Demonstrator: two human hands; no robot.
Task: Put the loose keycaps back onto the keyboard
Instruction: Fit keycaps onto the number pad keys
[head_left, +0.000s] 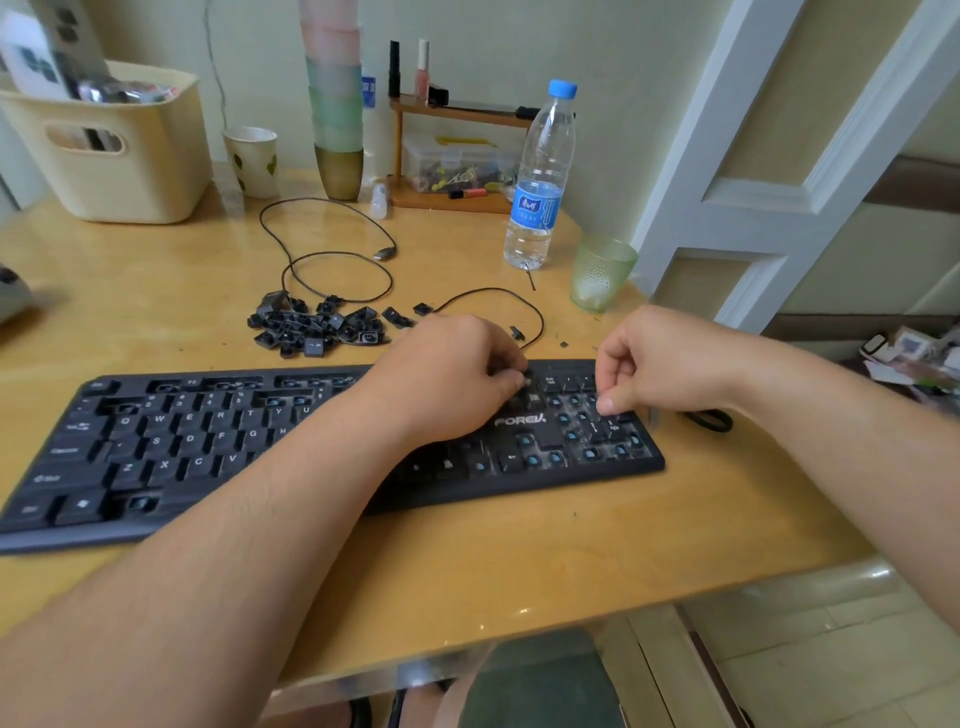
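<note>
A black keyboard (208, 441) lies across the wooden table (519, 561), with many caps missing on its right part and blue switch stems showing. A heap of loose black keycaps (311, 325) sits behind it. My left hand (452, 374) hovers over the block above the arrow keys, its fingertips pinching a small black keycap (527, 382) against the board. My right hand (660, 358) is over the number pad, fingers curled, one fingertip pressing down on a key near the pad's top right. My left forearm hides the keyboard's middle.
The keyboard's thin cable (332, 260) loops behind the heap. A water bottle (540, 176) and green glass (600, 273) stand at the back right, near the table's edge. A cream basket (104, 145), paper cup (252, 161), stacked cups (337, 104) and small shelf (457, 156) line the wall.
</note>
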